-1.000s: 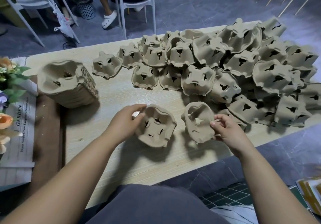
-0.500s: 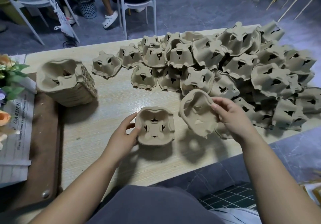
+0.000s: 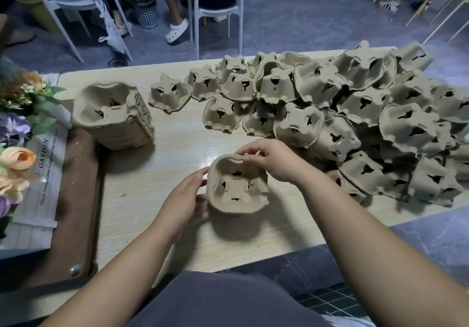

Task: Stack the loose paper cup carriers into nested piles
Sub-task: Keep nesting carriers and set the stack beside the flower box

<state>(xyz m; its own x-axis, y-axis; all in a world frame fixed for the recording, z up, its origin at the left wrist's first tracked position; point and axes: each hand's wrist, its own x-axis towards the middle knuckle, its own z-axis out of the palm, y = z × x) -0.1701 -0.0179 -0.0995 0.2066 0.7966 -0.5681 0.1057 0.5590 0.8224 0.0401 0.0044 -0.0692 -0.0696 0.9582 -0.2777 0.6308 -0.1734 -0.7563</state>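
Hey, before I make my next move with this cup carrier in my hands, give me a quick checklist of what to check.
1. Orientation: carrier cup-side up, like the nested pile: ok.
2. Grip: right hand pinches its far rim: ok.
3. Support: left hand steadies its left side: ok.
4. Seating on anything beneath it: cannot tell.
5. Path: bare table between it and the pile: ok.
6. Work done: loose heap cleared: not ok, many remain.

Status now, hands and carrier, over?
Left hand flat against cup carrier side. Right hand pinches its far rim. Loose carrier heap beside, not blocking.
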